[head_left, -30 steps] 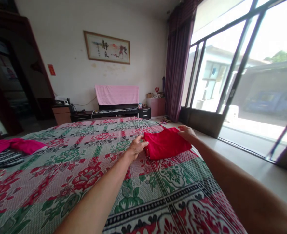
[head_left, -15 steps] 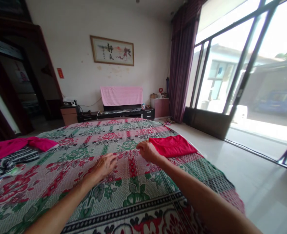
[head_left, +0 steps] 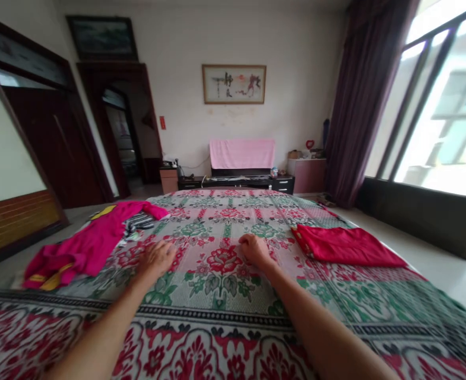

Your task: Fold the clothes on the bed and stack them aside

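Both my hands rest on a flowered bedspread [head_left: 225,285] in red, green and pink. My left hand [head_left: 156,259] lies with its fingers curled down on the cloth, holding nothing that I can see. My right hand [head_left: 254,250] sits a little to its right, fingers bent loosely, also with nothing in it. A folded red garment [head_left: 346,246] lies flat on the bed to the right of my right hand, untouched. A loose pile of clothes with a magenta garment [head_left: 86,245] on top lies at the left edge, nearest my left hand.
A striped cloth [head_left: 138,224] shows under the magenta pile. Beyond the bed stand a low dark cabinet [head_left: 236,183] with a pink cloth [head_left: 242,153] draped above it, dark doors at the left, and purple curtains [head_left: 355,105] beside large windows at the right.
My hands have left the folded red garment and drawn back to the middle of the bed. My view has turned left, bringing the magenta pile further into sight.
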Tool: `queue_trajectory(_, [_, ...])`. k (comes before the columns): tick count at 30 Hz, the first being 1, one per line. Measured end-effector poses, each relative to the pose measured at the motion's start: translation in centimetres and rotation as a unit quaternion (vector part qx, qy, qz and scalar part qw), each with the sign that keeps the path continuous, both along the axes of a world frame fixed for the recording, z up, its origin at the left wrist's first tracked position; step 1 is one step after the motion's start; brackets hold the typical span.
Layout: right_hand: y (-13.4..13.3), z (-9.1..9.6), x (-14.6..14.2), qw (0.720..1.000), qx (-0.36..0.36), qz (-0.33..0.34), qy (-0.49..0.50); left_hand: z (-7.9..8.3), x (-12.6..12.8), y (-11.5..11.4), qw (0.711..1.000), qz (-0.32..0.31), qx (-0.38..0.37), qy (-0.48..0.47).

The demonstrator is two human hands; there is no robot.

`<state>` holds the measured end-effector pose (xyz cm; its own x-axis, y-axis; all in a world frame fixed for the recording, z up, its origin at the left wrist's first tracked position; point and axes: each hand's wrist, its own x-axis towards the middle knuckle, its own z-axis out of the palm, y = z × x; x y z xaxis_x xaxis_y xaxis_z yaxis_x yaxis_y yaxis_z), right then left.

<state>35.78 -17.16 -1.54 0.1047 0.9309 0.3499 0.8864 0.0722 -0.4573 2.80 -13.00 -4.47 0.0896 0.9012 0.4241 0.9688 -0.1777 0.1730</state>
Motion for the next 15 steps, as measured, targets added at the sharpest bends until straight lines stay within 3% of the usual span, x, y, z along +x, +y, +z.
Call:
queue_trajectory(5, [0.4, -0.3, -0.1, 0.999, 0.003, -0.044, -0.007, 0.9, 1.3, -1.2, 1.000, 0.024, -0.015, -0.004])
queue_trajectory(15, [1.6, -1.6, 1.0, 0.998, 0.036, 0.000, -0.044, 1.6, 1.4, -2.1, 0.999, 0.022, -0.017, -0.043])
